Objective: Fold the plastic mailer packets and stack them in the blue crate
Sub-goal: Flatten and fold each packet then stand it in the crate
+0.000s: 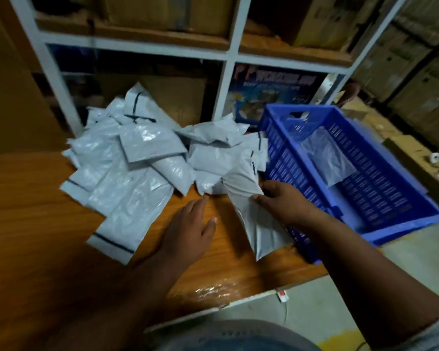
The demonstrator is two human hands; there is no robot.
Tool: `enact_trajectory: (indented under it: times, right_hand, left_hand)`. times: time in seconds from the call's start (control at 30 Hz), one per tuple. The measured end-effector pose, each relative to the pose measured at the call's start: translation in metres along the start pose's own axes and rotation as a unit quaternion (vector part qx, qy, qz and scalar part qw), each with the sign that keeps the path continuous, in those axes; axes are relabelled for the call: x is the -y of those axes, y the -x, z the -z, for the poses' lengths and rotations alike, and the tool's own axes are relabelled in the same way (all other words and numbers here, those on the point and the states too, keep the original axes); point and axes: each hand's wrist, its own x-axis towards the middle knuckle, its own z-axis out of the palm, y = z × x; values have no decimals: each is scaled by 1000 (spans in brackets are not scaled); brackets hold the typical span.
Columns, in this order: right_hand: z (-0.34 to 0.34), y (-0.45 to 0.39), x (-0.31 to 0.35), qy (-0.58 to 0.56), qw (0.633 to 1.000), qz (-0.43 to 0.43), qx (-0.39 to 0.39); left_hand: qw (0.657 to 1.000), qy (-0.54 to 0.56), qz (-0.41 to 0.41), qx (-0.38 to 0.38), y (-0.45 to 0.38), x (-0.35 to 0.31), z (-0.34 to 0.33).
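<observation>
Beside the blue crate (380,173), right hand (284,201) fingers pinching a mailer packet (249,198); left hand (188,236) fingers spread, empty.

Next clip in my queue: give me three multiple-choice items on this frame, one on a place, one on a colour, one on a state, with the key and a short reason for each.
1. Where does the blue crate stand relative to the pile of mailer packets?
A. To its right
B. To its left
C. On top of it

2. What colour is the shelf frame behind the table?
A. Red
B. White
C. Black

3. What is the right hand doing?
A. Resting flat inside the crate
B. Hanging idle off the table
C. Gripping a grey mailer packet

Key: 1 A, the crate sits at the table's right end; 2 B, its posts and rails are white; 3 C, thumb and fingers pinch the packet's edge.
</observation>
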Motion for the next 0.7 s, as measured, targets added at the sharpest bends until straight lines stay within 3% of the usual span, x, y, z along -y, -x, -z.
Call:
enact_trajectory:
  times: [0.2,0.37,0.53,0.7]
  right_hand:
    - [102,1,-25,12,993,-54,-106]
    - [169,-11,-70,-72,977,-109,-165]
    - [221,-49,-126,-25,975,-129,-178]
    - [243,-106,-186,92,976,-120,-156]
  left_hand:
    - [996,44,-62,50,-80,-90,-5]
    - [991,39,-123,45,-134,-165,-25]
    - [983,-28,-176,46,-184,-218,-57]
    - [964,-203,-160,70,-237,-253,-97]
